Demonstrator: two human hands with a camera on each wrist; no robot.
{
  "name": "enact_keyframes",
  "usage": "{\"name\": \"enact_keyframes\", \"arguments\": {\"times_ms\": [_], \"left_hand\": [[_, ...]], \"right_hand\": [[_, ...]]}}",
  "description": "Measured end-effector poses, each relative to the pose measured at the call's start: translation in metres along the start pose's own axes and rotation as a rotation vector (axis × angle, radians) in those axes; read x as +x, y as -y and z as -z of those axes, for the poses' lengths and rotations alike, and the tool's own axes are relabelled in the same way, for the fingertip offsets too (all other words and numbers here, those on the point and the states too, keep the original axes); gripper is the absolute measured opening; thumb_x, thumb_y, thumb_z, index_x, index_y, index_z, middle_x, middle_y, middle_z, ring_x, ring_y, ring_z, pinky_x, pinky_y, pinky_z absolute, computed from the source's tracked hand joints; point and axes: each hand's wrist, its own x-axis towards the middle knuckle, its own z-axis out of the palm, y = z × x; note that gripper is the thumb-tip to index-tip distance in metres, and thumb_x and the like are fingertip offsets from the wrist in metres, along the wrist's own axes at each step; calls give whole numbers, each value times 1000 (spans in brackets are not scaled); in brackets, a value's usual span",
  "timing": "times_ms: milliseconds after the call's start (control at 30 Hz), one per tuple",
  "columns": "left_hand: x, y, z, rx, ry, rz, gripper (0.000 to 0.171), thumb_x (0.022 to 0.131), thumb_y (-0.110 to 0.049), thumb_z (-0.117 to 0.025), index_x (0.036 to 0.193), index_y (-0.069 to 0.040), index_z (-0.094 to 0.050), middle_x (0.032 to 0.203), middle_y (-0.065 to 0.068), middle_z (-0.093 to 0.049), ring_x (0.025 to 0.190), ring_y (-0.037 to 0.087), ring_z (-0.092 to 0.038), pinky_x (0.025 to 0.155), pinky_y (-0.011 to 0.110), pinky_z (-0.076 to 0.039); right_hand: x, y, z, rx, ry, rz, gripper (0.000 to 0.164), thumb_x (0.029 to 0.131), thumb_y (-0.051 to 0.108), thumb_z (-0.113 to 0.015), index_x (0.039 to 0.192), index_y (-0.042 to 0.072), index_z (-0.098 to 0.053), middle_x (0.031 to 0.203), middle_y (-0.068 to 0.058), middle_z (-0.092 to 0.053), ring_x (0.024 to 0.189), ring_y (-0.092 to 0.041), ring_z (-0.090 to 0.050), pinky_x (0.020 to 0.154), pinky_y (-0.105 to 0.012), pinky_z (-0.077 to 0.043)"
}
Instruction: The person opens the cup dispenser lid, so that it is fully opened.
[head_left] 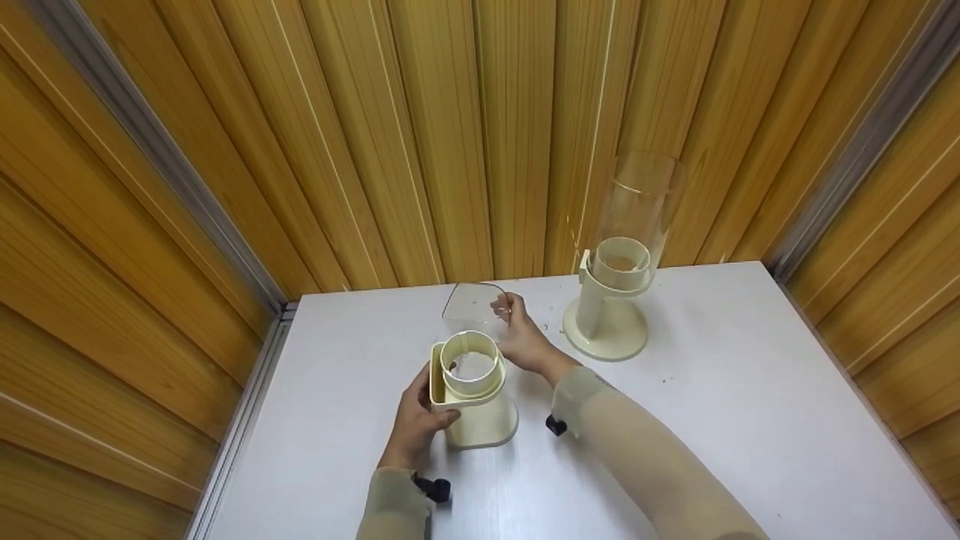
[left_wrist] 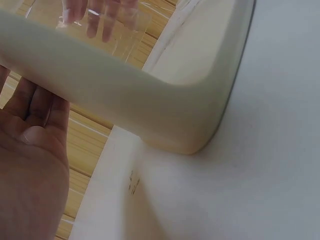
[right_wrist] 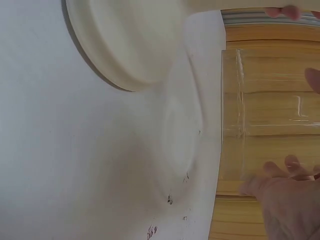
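Note:
A cream plastic stand [head_left: 484, 424] with a round cup-like ring at its top stands on the white table. My left hand [head_left: 417, 416] grips its upper part from the left, thumb at the front below the rim. In the left wrist view the stand's post [left_wrist: 110, 90] crosses in front of the left fingers [left_wrist: 55, 107]. Just behind the stand, my right hand [head_left: 525, 339] holds a clear, see-through container [head_left: 469, 304] by its right side. The right wrist view shows that container [right_wrist: 280, 115] with the right fingers [right_wrist: 292, 172] curled at its wall.
A second cream stand [head_left: 607, 341] at the back right bears a tall clear cylinder [head_left: 645, 180]. Small dark specks [right_wrist: 170, 199] lie on the white table [head_left: 337, 420]. Wood-patterned panels [head_left: 435, 135] rise behind and at both sides, with metal rails [head_left: 251, 397] along the corners.

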Motion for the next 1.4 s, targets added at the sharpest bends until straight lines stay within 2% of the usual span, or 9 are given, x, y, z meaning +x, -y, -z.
{"name": "enact_keyframes", "arguments": {"times_ms": [200,367,467,700,833,1067,1167,1333,1400], "left_hand": [[1,1,0,40,-7,21,113,77,-10,-97,175,-10,-42,169,16,-61,165,37,-48,139,44,-27],[1,2,-1,34,-13,33,109,76,-9,-95,173,-12,-45,168,16,-61,163,33,-49,136,34,-30],[0,2,-3,13,-7,29,108,76,-5,-91,173,-11,-45,169,22,-59,163,38,-48,133,27,-32],[0,3,-5,-9,-15,42,108,74,-4,-90,173,-14,-47,169,20,-59,161,33,-50,136,40,-29],[0,4,-4,-14,-9,39,107,75,-4,-89,172,-13,-47,169,21,-58,162,37,-49,136,42,-30],[0,1,-5,8,-10,58,108,76,-3,-89,174,-13,-44,171,20,-56,167,38,-43,140,48,-24],[0,-1,-6,27,-16,71,111,76,-2,-89,175,-11,-41,170,16,-59,168,37,-43,140,42,-24],[1,-2,-6,33,-22,55,111,75,-1,-89,175,-8,-41,167,17,-62,165,41,-47,129,17,-33],[2,-1,-6,42,-21,49,110,75,-1,-89,174,-8,-42,167,17,-62,164,41,-48,128,16,-35]], "right_hand": [[4,-1,-4,9,43,-8,107,93,19,-94,166,2,-18,179,-26,-33,175,-46,-25,146,-55,-20],[5,-7,-7,20,59,-19,103,98,19,-89,168,1,-15,183,-29,-28,176,-44,-19,146,-55,-14],[5,-8,-8,7,58,-17,103,99,18,-88,168,0,-15,183,-30,-26,176,-43,-19,146,-55,-12],[4,-10,-9,-17,57,-9,100,99,15,-87,168,0,-16,180,-27,-32,175,-42,-21,146,-54,-15],[3,-12,-10,-35,55,-26,98,100,16,-86,168,2,-17,181,-25,-33,175,-41,-23,146,-53,-18],[1,-12,-10,-46,67,-48,108,97,23,-91,171,4,-15,182,-23,-31,176,-41,-22,146,-53,-18],[-1,-13,-10,-71,66,-56,114,95,25,-94,171,5,-13,183,-22,-30,176,-41,-21,146,-54,-18],[-4,-16,-10,-79,55,-43,113,93,20,-95,170,4,-14,181,-23,-32,175,-43,-23,146,-55,-17],[-4,-18,-10,-62,52,-48,111,93,18,-95,169,4,-15,181,-23,-33,175,-44,-23,146,-56,-17]]}}
